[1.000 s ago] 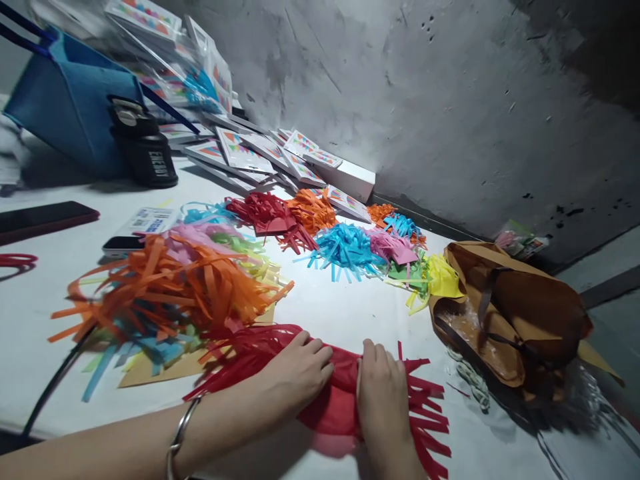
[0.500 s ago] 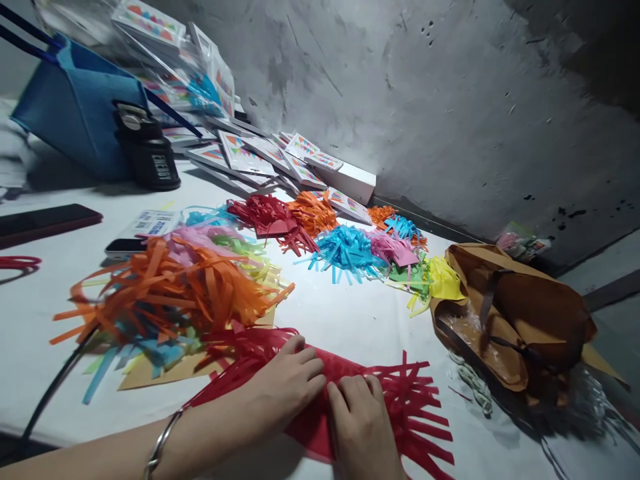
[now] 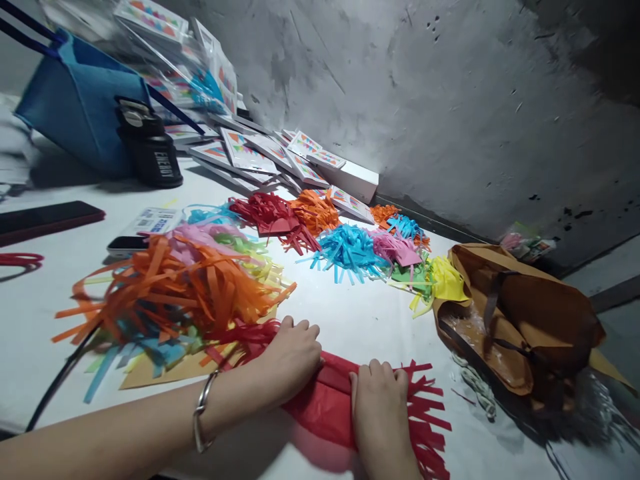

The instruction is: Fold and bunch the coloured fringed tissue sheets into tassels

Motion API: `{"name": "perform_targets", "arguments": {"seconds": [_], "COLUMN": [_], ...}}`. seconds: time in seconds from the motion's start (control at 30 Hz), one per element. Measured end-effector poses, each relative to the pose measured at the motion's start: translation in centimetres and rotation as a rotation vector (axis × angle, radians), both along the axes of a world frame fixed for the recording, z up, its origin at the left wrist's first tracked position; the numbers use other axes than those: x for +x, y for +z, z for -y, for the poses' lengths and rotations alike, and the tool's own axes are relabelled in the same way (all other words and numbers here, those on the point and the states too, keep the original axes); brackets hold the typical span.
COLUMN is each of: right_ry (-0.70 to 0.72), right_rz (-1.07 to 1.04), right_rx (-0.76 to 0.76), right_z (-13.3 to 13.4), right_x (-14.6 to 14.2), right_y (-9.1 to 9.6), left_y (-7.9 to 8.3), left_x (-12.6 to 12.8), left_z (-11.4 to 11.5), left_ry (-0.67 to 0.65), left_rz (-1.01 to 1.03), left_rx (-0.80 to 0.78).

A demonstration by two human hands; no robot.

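A sheet of red fringed paper [image 3: 331,398] lies folded at the near edge of the white table [image 3: 350,320]. My left hand [image 3: 290,357] presses down on its left part with curled fingers, a metal bangle on the wrist. To the right, my right hand [image 3: 380,407] grips the same paper, fingers bent over the fold. Red fringe strips [image 3: 427,427] stick out past the right hand. A heap of orange fringed paper [image 3: 175,287] lies just left of my left hand.
Small piles of red, orange, blue, pink, green and yellow fringe [image 3: 350,250] lie across the middle. A brown bag [image 3: 520,320] sits at right. A blue bag [image 3: 75,107], black bottle [image 3: 155,153], phone [image 3: 47,219] and stacked card packs [image 3: 280,160] stand at the back by the wall.
Both hands have shifted along the red paper: the right hand moved back to the right and the left hand slid slightly up, with the paper folded tighter between them.
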State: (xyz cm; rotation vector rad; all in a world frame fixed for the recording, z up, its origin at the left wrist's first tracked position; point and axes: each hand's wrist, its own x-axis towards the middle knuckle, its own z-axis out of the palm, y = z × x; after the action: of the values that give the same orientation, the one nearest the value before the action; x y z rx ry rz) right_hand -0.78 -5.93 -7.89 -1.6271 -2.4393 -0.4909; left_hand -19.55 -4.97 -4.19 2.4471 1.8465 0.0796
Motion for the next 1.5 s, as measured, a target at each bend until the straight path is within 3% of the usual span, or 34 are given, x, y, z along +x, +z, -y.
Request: {"name": "perform_targets", "arguments": {"seconds": [0.1, 0.23, 0.3, 0.4, 0.53, 0.7, 0.83, 0.97, 1.17, 1.3, 1.37, 1.5], "right_ry": [0.064, 0.426, 0.501, 0.486, 0.444, 0.537, 0.564, 0.492, 0.275, 0.218, 0.247, 0.472], "right_rz": [-0.056, -0.230, -0.242, -0.264, -0.356, -0.248, -0.254, -0.398, -0.351, -0.293, -0.360, -0.463], "right_rx": [0.070, 0.056, 0.079, 0.123, 0.055, 0.050, 0.023, -0.082, -0.116, -0.074, -0.054, -0.050], "right_z": [0.3, 0.7, 0.5, 0.3, 0.4, 0.6, 0.7, 1.0, 0.3, 0.0, 0.2, 0.6], "right_x": [-0.2, -0.5, -0.6, -0.6, -0.5, -0.6, 0.8, 2.0, 1.0, 0.5, 0.4, -0.1], "right_y": [0.8, 0.9, 0.5, 0.1, 0.5, 0.2, 0.0, 0.4, -0.3, -0.1, 0.2, 0.4], "left_y": [0.0, -0.3, -0.4, -0.6, -1.2, -2.4, -3.3, -3.7, -2.1, -1.1, -1.2, -2.1], "left_x": [0.1, -0.1, -0.3, -0.7, -0.9, -1.3, -2.2, -2.5, -1.5, -1.3, -1.3, -1.3], "left_z": [-0.3, -0.2, -0.1, 0.3, 0.7, 0.9, 1.2, 1.9, 2.1, 1.8, 1.6, 1.3], "left_ry": [0.002, -0.007, -0.010, -0.062, -0.266, -0.367, -0.351, -0.283, -0.031, 0.040, 0.016, -0.122], "left_rz": [-0.006, 0.007, 0.021, 0.053, 0.101, 0.154, 0.187, 0.192, 0.147, 0.137, 0.143, 0.149], "left_rx": [-0.016, 0.005, 0.039, 0.122, 0.217, 0.273, 0.265, 0.223, 0.172, 0.139, 0.136, 0.155]}}
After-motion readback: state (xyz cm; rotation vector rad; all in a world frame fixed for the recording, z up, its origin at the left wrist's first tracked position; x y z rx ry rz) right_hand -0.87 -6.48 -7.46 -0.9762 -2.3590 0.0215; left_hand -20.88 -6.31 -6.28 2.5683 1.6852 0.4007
